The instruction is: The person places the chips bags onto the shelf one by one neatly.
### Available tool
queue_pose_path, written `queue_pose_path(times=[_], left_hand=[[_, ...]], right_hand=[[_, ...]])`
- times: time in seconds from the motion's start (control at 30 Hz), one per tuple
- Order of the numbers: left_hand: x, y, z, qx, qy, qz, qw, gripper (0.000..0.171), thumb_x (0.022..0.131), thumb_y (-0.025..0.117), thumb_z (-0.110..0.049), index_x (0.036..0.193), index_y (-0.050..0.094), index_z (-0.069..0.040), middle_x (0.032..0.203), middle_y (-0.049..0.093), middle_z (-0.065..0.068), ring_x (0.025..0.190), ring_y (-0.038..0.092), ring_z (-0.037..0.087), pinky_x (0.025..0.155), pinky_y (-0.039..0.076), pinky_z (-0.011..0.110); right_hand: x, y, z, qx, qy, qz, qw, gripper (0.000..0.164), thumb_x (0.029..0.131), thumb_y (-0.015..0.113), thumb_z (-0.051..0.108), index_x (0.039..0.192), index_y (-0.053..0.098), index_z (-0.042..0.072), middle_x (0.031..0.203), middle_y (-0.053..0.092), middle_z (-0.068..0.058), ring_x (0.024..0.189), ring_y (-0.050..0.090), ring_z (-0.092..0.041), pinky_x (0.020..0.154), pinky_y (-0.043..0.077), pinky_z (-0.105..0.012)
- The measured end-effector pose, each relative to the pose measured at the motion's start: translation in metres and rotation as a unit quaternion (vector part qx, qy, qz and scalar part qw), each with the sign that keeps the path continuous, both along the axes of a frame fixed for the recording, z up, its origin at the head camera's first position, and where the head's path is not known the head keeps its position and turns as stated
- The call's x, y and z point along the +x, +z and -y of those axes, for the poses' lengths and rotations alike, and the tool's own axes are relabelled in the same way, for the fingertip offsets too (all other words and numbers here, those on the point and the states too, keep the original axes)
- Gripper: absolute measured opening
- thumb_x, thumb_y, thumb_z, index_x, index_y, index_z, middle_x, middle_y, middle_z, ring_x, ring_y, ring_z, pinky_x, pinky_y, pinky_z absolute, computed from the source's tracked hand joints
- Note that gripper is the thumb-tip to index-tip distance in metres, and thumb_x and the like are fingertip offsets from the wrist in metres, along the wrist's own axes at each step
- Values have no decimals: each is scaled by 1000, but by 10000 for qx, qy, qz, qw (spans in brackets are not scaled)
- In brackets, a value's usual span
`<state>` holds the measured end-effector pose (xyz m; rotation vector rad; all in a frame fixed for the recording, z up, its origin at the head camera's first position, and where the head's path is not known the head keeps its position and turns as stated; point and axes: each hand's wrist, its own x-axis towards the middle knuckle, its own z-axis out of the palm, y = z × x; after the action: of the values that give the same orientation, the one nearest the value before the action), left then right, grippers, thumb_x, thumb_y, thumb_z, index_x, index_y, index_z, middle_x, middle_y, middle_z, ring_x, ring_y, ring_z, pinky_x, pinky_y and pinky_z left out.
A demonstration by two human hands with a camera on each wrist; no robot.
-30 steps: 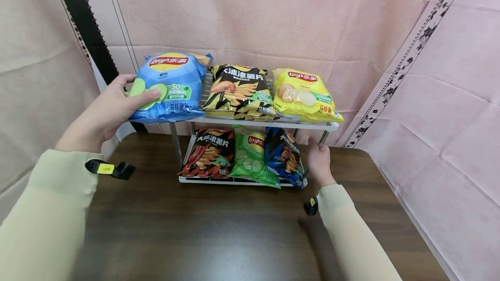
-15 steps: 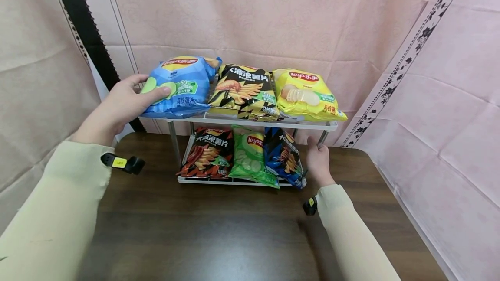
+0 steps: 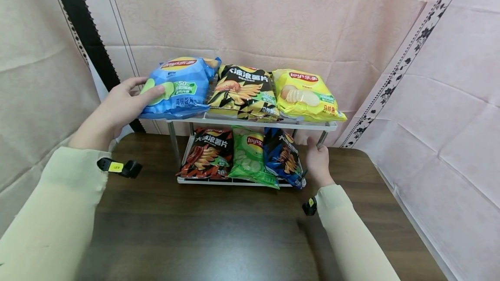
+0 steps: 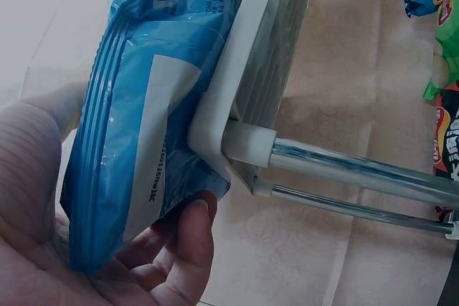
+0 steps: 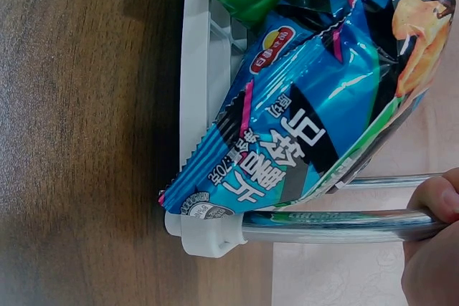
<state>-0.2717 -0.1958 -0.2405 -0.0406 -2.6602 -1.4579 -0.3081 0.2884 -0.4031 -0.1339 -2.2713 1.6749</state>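
Observation:
A blue bag of potato chips lies at the left end of the rack's upper shelf, its left side jutting past the shelf end. My left hand holds this bag from the left, thumb on its front; in the left wrist view, curled fingers show at the bag's edge. Beside it sit a black-and-gold chip bag and a yellow chip bag. My right hand grips the rack's right front post, close to the blue-and-black chip bag on the lower shelf.
The lower shelf also bears a red-and-black chip bag and a green chip bag. The rack stands on a dark wooden table. Pink cloth hangs behind and at both sides.
My left hand has moved the blue bag rightward against the black-and-gold bag, which shifted slightly right. Since then, the left hand has drawn back a little. My right hand stays on the post.

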Motion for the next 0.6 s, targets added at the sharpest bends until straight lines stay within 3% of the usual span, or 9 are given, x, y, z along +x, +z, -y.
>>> queue_pose_path(times=[0.17,0.2,0.33,0.4,0.43,0.6], left_hand=[[3,-6,5,332,-83,-181,9993,94,85,45,-74,154,21,-16,134,44,18,95,57,24,73,50,23],[4,-8,6,415,-103,-216,9988,91,86,41,-74,153,22,-15,132,44,18,96,57,26,72,51,22],[6,-20,14,705,-135,-261,9971,91,88,23,-77,153,22,-13,139,41,22,105,53,32,74,53,23],[7,-29,20,853,-175,-170,9961,94,87,14,-77,154,18,-11,145,36,25,110,52,34,74,53,23],[7,-34,23,881,-178,-131,9959,95,87,10,-77,154,16,-10,147,34,26,111,53,34,74,53,23],[7,-63,37,928,-164,46,9955,98,86,2,-75,153,11,-4,144,37,28,110,54,34,75,53,24]], right_hand=[[-2,1,-1,-44,40,16,10000,65,94,36,68,56,32,15,50,30,2,38,25,-16,36,23,-37],[-1,2,-3,5,64,46,10000,63,94,36,68,58,34,16,55,42,2,42,36,-13,39,32,-36],[1,2,-7,36,92,128,9999,63,94,37,67,58,34,16,56,43,1,44,37,-14,41,33,-37],[3,3,-10,70,134,185,9997,62,94,37,67,59,35,16,55,43,2,43,38,-13,41,34,-35],[3,3,-11,18,147,187,9997,64,94,37,68,58,34,15,51,31,2,39,27,-16,37,26,-36],[8,5,-14,-28,346,264,9990,64,94,36,68,63,36,12,54,34,1,43,30,-17,42,30,-34]])
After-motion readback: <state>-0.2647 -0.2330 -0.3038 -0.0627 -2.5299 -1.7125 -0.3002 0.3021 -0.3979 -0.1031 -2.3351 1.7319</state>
